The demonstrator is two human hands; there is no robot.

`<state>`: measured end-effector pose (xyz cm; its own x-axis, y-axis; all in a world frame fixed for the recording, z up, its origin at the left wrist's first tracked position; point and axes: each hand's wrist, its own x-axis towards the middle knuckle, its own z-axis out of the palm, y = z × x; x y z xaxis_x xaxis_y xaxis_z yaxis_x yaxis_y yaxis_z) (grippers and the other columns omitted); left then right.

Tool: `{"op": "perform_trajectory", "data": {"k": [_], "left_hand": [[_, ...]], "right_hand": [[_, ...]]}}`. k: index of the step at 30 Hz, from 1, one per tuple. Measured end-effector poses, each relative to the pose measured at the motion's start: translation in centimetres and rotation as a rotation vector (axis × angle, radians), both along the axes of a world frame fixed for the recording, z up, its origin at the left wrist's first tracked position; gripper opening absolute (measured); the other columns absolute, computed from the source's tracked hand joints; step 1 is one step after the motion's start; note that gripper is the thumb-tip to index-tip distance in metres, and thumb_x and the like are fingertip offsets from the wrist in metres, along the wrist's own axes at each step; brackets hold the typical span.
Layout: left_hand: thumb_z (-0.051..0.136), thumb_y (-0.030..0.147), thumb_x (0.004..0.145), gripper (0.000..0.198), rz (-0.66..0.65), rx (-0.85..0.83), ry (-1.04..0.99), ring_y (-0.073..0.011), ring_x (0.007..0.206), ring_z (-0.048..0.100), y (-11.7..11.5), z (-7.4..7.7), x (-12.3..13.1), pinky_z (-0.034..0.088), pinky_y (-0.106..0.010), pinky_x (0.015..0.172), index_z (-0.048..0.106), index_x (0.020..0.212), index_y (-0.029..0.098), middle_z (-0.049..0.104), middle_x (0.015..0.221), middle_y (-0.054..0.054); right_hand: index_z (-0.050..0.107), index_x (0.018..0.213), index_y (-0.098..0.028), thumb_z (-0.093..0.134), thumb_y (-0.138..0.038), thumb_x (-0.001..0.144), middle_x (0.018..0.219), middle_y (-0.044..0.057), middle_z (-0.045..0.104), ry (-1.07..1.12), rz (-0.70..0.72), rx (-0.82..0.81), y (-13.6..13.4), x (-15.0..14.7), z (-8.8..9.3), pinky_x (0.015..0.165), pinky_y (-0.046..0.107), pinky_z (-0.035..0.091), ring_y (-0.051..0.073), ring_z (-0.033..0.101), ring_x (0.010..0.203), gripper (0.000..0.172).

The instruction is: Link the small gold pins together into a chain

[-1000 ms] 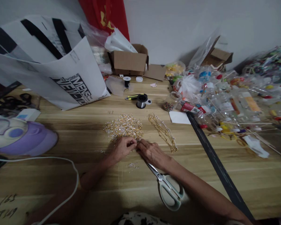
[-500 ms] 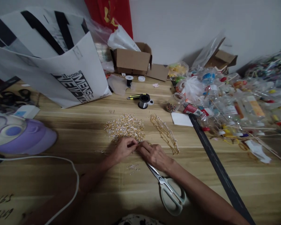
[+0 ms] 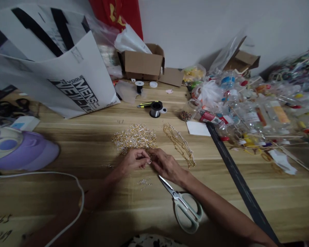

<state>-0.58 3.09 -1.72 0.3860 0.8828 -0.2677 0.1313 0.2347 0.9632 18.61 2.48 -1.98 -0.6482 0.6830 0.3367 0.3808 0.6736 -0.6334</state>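
Thumb and fingertips of my left hand (image 3: pixel 134 160) are closed on a small pale ring (image 3: pixel 149 162). Close beside it, the curled fingers of my right hand (image 3: pixel 167 165) are pinched together; whatever they hold is hidden or too small to make out. Just beyond both hands lies a heap of gold and silver chains (image 3: pixel 136 136). Several beaded gold chains (image 3: pixel 179 144) are laid out to the right. Short silver chain pieces (image 3: pixel 145 184) rest on the near side, and scissors (image 3: pixel 186 209) with pale green handles lie below my right hand.
A wire spool (image 3: pixel 156 109) and a yellow-black cutter knife (image 3: pixel 145 105) lie behind the heap. A large white bag (image 3: pixel 92 75) stands at the back left, and a purple plastic object (image 3: pixel 33 151) sits at the left. Plastic bottles (image 3: pixel 252 118) crowd the right, past a dark strip (image 3: pixel 237 175).
My fingertips have moved slightly apart, and the small ring now shows at my left fingertips. The whole view has shifted a little; the scissors and chains stay in place on the table.
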Motion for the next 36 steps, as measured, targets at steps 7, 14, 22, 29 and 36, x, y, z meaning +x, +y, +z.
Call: {"op": "perform_trajectory", "data": {"k": [7,14,22,29,36], "left_hand": [[0.067,0.028,0.069,0.017,0.029,0.039,0.023,-0.0083,0.049,0.053,0.04,-0.12,-0.07,0.042,-0.018,0.048,0.06,0.069,0.012,0.057,0.053,0.002],[0.066,0.027,0.07,0.017,0.03,0.093,0.032,-0.0089,0.051,0.054,0.18,-0.4,-0.19,0.043,-0.019,0.05,0.06,0.068,0.011,0.058,0.055,0.001],[0.064,0.03,0.073,0.019,0.064,0.15,0.045,-0.0082,0.049,0.053,0.01,-0.29,-0.15,0.043,-0.018,0.048,0.061,0.069,0.012,0.056,0.054,0.002],[0.068,0.024,0.066,0.013,0.159,0.223,0.043,-0.0087,0.051,0.054,-0.22,0.12,0.57,0.044,-0.018,0.045,0.063,0.065,0.012,0.057,0.063,0.0],[0.064,0.026,0.069,0.013,0.123,0.214,0.1,-0.008,0.048,0.051,-0.27,0.45,0.42,0.042,-0.017,0.045,0.063,0.068,0.012,0.057,0.055,0.001]], "right_hand": [[0.053,0.106,-0.018,0.047,-0.017,0.09,0.092,0.007,0.063,0.014,-0.004,-0.101,0.31,0.2,-0.78,0.072,0.027,0.048,0.016,0.06,0.081,0.016],[0.058,0.09,-0.017,0.046,-0.014,0.09,0.085,0.006,0.059,0.033,0.004,-0.103,0.51,0.17,-0.05,0.069,0.025,0.044,0.015,0.055,0.076,0.012],[0.06,0.083,-0.017,0.051,-0.017,0.088,0.079,0.004,0.057,0.117,-0.043,-0.149,0.51,0.06,-0.31,0.063,0.024,0.041,0.014,0.053,0.07,0.011],[0.06,0.08,-0.016,0.053,-0.018,0.086,0.077,0.004,0.058,0.152,-0.079,-0.197,0.33,-0.19,0.01,0.059,0.024,0.039,0.013,0.052,0.068,0.009],[0.059,0.079,-0.016,0.053,-0.018,0.085,0.073,0.001,0.055,0.159,-0.132,-0.259,0.56,-0.03,-0.36,0.056,0.022,0.036,0.011,0.049,0.064,0.009]]}}
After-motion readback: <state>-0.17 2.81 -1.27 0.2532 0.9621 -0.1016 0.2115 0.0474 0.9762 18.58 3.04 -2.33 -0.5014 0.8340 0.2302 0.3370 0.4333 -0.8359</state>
